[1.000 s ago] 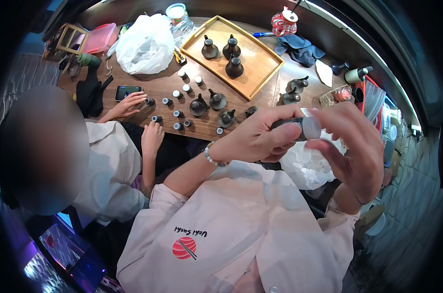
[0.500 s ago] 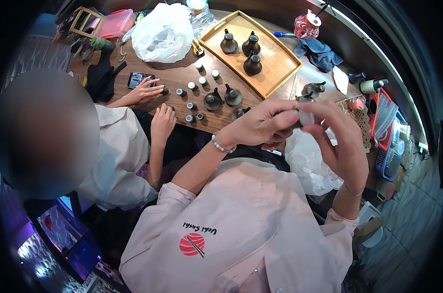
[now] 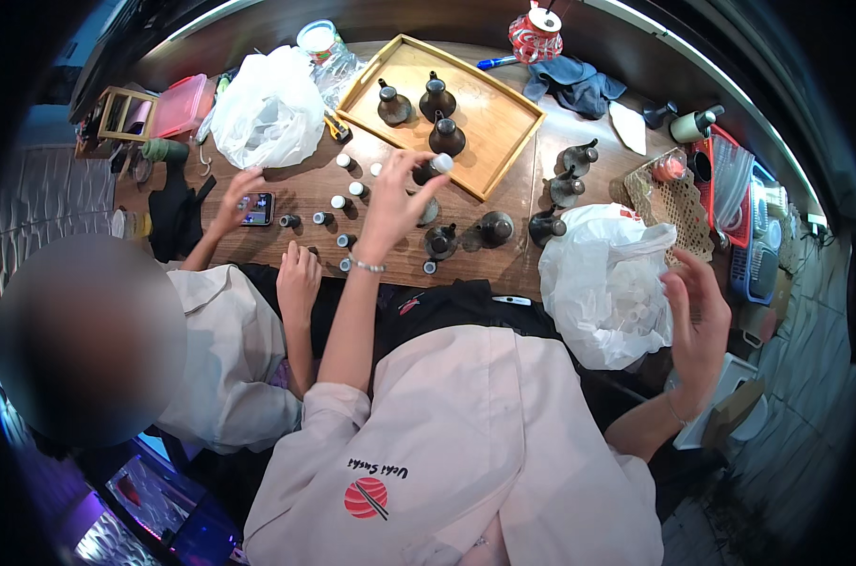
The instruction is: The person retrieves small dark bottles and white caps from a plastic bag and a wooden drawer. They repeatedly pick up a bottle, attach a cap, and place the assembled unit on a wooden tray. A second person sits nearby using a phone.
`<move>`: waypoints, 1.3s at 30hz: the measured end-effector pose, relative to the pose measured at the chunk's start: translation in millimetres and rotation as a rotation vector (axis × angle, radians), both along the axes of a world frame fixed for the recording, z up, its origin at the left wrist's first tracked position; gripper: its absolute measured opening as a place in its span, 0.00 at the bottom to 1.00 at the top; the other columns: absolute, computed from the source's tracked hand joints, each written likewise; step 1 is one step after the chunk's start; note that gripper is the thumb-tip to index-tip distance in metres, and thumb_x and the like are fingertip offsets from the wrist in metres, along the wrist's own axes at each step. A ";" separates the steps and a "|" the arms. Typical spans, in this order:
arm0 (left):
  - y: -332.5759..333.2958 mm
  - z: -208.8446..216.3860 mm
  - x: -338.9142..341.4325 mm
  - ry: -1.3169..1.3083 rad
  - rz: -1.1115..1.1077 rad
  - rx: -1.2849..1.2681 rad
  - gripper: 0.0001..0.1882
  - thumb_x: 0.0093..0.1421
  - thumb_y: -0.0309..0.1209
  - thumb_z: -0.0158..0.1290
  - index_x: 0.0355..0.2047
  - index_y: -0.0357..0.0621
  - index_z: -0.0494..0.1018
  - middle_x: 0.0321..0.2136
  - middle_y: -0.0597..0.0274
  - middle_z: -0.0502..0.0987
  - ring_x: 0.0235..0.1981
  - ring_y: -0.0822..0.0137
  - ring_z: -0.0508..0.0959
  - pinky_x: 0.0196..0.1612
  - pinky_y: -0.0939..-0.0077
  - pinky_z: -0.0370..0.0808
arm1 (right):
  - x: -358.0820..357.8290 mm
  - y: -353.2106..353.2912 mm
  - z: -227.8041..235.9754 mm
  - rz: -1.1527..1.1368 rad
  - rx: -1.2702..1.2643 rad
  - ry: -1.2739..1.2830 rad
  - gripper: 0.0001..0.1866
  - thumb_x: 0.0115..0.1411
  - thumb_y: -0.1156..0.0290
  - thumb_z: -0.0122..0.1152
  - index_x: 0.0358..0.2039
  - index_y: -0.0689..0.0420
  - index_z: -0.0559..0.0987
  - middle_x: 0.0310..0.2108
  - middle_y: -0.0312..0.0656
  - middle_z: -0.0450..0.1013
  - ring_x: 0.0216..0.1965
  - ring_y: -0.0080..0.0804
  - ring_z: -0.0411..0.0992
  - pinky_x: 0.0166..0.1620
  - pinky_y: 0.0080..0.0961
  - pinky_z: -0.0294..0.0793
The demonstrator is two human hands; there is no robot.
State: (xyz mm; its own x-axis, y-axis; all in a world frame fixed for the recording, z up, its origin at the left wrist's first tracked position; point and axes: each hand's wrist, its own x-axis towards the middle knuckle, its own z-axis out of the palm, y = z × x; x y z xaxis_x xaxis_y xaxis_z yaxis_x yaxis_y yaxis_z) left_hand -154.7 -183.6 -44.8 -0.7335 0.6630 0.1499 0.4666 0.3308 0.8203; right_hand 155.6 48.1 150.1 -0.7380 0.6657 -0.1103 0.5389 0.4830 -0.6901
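Observation:
My left hand [image 3: 395, 208] is raised over the table's middle, near the front corner of the wooden tray [image 3: 485, 193]. Its fingers and thumb pinch a small dark cylindrical piece with a white top [image 3: 440, 164]. Several similar small pieces [image 3: 339, 202] stand on the table to the left of it. Below and beside that hand are dark squat bottles with spouts [image 3: 440, 241]. My right hand [image 3: 700, 316], fingers curved and apart, is beside the right edge of a white plastic bag [image 3: 588, 316]. Clear plastic pieces show inside the bag. Nothing is visible in the right hand.
Three dark bottles [image 3: 447, 137] stand on the tray. To my left, a co-worker's hand [image 3: 234, 203] is by a phone [image 3: 257, 208]. Another white bag [image 3: 268, 108] lies far left. Red and blue baskets [image 3: 760, 241] line the right side, past a perforated mat [image 3: 669, 193].
My hands have come apart. The left one moved left over the table with the small piece; the right one moved down beside the bag. The co-worker's far hand shifted left by the phone.

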 end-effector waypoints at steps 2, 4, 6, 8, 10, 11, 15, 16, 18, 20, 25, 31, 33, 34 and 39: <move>-3.6 -18.0 -17.8 0.053 0.035 -0.125 0.19 0.56 0.35 0.69 0.43 0.36 0.80 0.37 0.50 0.82 0.42 0.55 0.82 0.47 0.64 0.79 | 32.1 8.9 -6.2 -0.096 -0.048 -0.128 0.30 0.62 0.69 0.72 0.62 0.63 0.73 0.48 0.46 0.78 0.50 0.32 0.76 0.53 0.29 0.74; 3.4 -38.6 -34.2 0.059 0.022 -0.275 0.19 0.54 0.35 0.71 0.41 0.37 0.82 0.36 0.50 0.85 0.39 0.57 0.85 0.43 0.62 0.80 | 66.3 7.9 -17.2 -0.141 0.010 -0.263 0.37 0.59 0.67 0.75 0.65 0.64 0.70 0.56 0.51 0.74 0.58 0.40 0.73 0.60 0.33 0.71; 7.1 -50.3 -42.3 0.103 0.009 -0.435 0.19 0.51 0.36 0.71 0.40 0.40 0.83 0.34 0.49 0.85 0.38 0.51 0.86 0.42 0.59 0.81 | 94.3 5.1 -48.7 -0.074 0.160 -0.391 0.45 0.55 0.64 0.78 0.68 0.66 0.66 0.64 0.56 0.68 0.65 0.49 0.68 0.66 0.38 0.66; 12.4 -63.0 -44.2 0.197 0.052 -0.613 0.19 0.49 0.38 0.71 0.39 0.43 0.83 0.33 0.49 0.85 0.38 0.52 0.86 0.42 0.58 0.81 | 107.8 12.5 -93.5 -0.127 0.006 -0.547 0.54 0.50 0.59 0.81 0.70 0.68 0.60 0.71 0.60 0.58 0.71 0.57 0.58 0.72 0.41 0.57; 30.5 -65.6 -43.1 0.271 0.025 -0.764 0.17 0.48 0.39 0.72 0.36 0.45 0.83 0.32 0.50 0.85 0.37 0.52 0.86 0.44 0.55 0.79 | 123.7 6.2 -125.9 -0.272 0.057 -0.518 0.42 0.55 0.63 0.76 0.66 0.65 0.67 0.60 0.60 0.71 0.62 0.55 0.70 0.63 0.40 0.68; 35.3 -70.2 -40.7 0.269 0.048 -0.825 0.08 0.53 0.36 0.67 0.33 0.50 0.85 0.32 0.53 0.86 0.37 0.53 0.86 0.52 0.55 0.71 | 122.8 7.6 -129.0 -0.323 0.025 -0.525 0.38 0.57 0.64 0.74 0.64 0.65 0.70 0.55 0.59 0.75 0.57 0.52 0.74 0.59 0.40 0.72; 43.0 -90.4 -37.8 0.370 0.047 -0.949 0.05 0.56 0.29 0.58 0.29 0.50 0.83 0.31 0.53 0.85 0.36 0.55 0.86 0.50 0.51 0.71 | 132.0 16.3 -132.1 -0.533 -0.110 -0.346 0.21 0.62 0.69 0.66 0.53 0.64 0.78 0.36 0.49 0.81 0.32 0.35 0.79 0.38 0.34 0.77; 46.5 -92.6 -37.1 0.347 0.046 -0.962 0.05 0.56 0.29 0.57 0.29 0.51 0.84 0.31 0.53 0.86 0.37 0.54 0.87 0.53 0.49 0.69 | 131.0 17.7 -122.9 -0.586 -0.099 -0.342 0.17 0.64 0.70 0.63 0.49 0.67 0.79 0.32 0.43 0.79 0.27 0.23 0.72 0.31 0.29 0.72; 51.8 -97.0 -36.6 0.301 0.038 -0.991 0.07 0.58 0.28 0.57 0.29 0.52 0.85 0.32 0.53 0.87 0.38 0.52 0.87 0.59 0.45 0.64 | 130.7 22.0 -117.4 -0.600 -0.024 -0.165 0.15 0.65 0.72 0.60 0.48 0.68 0.78 0.28 0.40 0.78 0.25 0.19 0.69 0.28 0.26 0.69; 47.2 -109.2 -37.8 0.397 0.062 -0.931 0.06 0.56 0.31 0.59 0.27 0.50 0.85 0.30 0.53 0.86 0.36 0.52 0.87 0.47 0.52 0.74 | 128.0 24.1 -109.4 -0.558 -0.095 0.012 0.13 0.64 0.73 0.60 0.45 0.68 0.79 0.26 0.37 0.75 0.25 0.16 0.67 0.26 0.24 0.66; 32.6 -52.5 -21.6 0.355 -0.008 -0.883 0.18 0.50 0.44 0.73 0.29 0.41 0.84 0.30 0.47 0.85 0.34 0.50 0.87 0.38 0.60 0.82 | 94.8 9.2 -85.0 -0.414 -0.079 -0.085 0.13 0.63 0.77 0.60 0.47 0.67 0.79 0.30 0.33 0.76 0.29 0.14 0.68 0.31 0.19 0.69; 69.0 66.1 78.4 0.374 -0.264 -0.095 0.16 0.60 0.32 0.65 0.44 0.34 0.80 0.37 0.45 0.83 0.39 0.47 0.84 0.43 0.59 0.81 | 76.6 -15.9 -79.8 -0.364 -0.148 -0.144 0.16 0.62 0.81 0.59 0.50 0.67 0.79 0.36 0.33 0.78 0.34 0.13 0.72 0.38 0.16 0.73; 89.0 84.7 117.8 0.141 -0.649 0.209 0.11 0.59 0.22 0.62 0.43 0.40 0.81 0.40 0.51 0.83 0.43 0.51 0.83 0.48 0.64 0.80 | 71.4 -21.0 -83.0 -0.340 -0.198 -0.107 0.16 0.62 0.81 0.60 0.51 0.67 0.79 0.36 0.33 0.79 0.35 0.14 0.73 0.39 0.17 0.74; 99.7 78.2 138.3 0.018 -0.838 0.272 0.10 0.60 0.23 0.61 0.42 0.39 0.81 0.41 0.51 0.83 0.43 0.51 0.83 0.47 0.62 0.80 | 68.5 -22.4 -86.3 -0.314 -0.209 -0.093 0.17 0.62 0.80 0.61 0.52 0.67 0.79 0.36 0.34 0.79 0.35 0.16 0.73 0.40 0.18 0.75; 140.5 -27.5 180.9 0.429 -0.963 0.011 0.07 0.53 0.24 0.59 0.34 0.41 0.80 0.35 0.50 0.81 0.40 0.53 0.83 0.39 0.58 0.82 | 66.3 -31.2 -81.0 -0.311 0.141 0.033 0.22 0.57 0.79 0.65 0.54 0.66 0.79 0.48 0.50 0.78 0.45 0.38 0.77 0.51 0.33 0.76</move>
State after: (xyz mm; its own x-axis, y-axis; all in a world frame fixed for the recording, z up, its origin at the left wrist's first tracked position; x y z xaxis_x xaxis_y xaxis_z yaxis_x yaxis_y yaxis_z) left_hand 26.2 -43.1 -72.3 0.2182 0.9344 0.2817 0.7801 -0.3404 0.5249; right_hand 221.9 16.9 69.2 -0.4992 0.8663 0.0191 0.6539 0.3911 -0.6477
